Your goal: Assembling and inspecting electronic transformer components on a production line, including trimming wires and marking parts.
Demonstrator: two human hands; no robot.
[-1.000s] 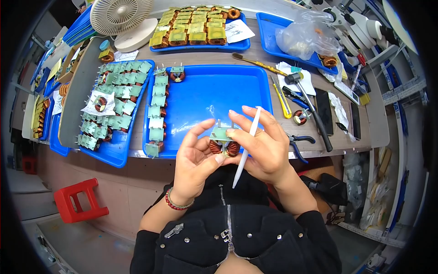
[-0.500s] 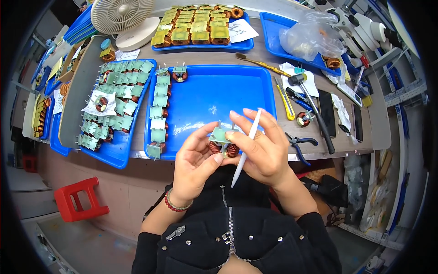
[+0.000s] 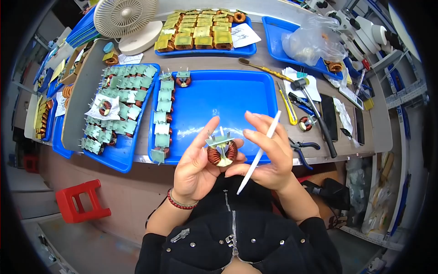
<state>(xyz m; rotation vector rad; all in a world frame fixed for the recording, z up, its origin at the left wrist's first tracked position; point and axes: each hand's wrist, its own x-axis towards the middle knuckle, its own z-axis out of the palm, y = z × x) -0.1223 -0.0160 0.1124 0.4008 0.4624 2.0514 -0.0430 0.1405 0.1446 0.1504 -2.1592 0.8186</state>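
My left hand (image 3: 191, 176) holds a copper-wound toroidal coil (image 3: 221, 154) between thumb and fingers, just in front of the near edge of a blue tray (image 3: 214, 107). A small green board with upright metal pins covers the top of the coil, and pale material shows in its middle. On the coil's right, my right hand (image 3: 279, 164) carries a slim white stick (image 3: 259, 153) slanting across its fingers. The thumb and forefinger of that hand are spread apart, the thumb close to the coil. Along the tray's left side runs a column of similar green-topped coils (image 3: 162, 117).
Another blue tray (image 3: 123, 160) at left is filled with green-topped coils. Yellow-topped coils (image 3: 203, 32) fill a tray at the back, beside a fan (image 3: 125, 16). On the right lie a brush (image 3: 264, 68), cutter (image 3: 287, 102), hammer (image 3: 319, 118), pliers (image 3: 303, 148) and a single coil (image 3: 306, 122).
The coil has turned in my left hand, so its wound side faces me more. My right fingers have come off the green board and moved right, still with the white stick.
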